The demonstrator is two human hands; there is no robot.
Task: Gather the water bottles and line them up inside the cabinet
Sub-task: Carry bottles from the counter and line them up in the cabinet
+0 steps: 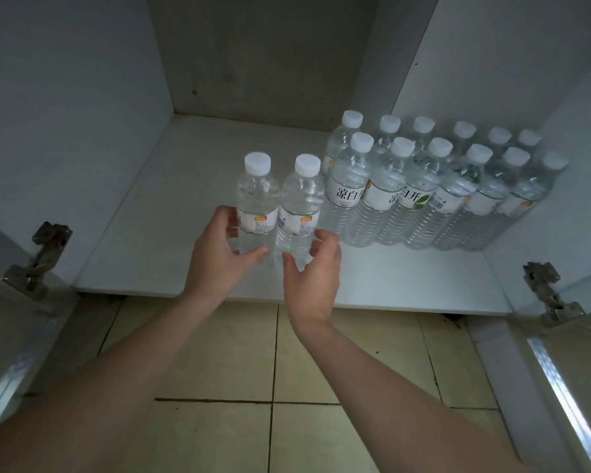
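Two clear water bottles with white caps stand upright side by side on the white cabinet shelf [151, 247]. My left hand [215, 254] curls round the lower part of the left bottle [257, 196], thumb in front and fingers behind. My right hand [316, 278] wraps the base of the right bottle [302, 199] the same way. Just to their right, several more bottles [423, 186] stand in two rows that run along to the right wall, the front row nearly touching the right-hand bottle.
The cabinet has grey side walls and a bare back panel [260, 63]. Metal hinges stick out at the left [41, 254] and right [543, 288] front corners, with open doors beyond them. Beige floor tiles [355, 363] lie below the shelf edge.
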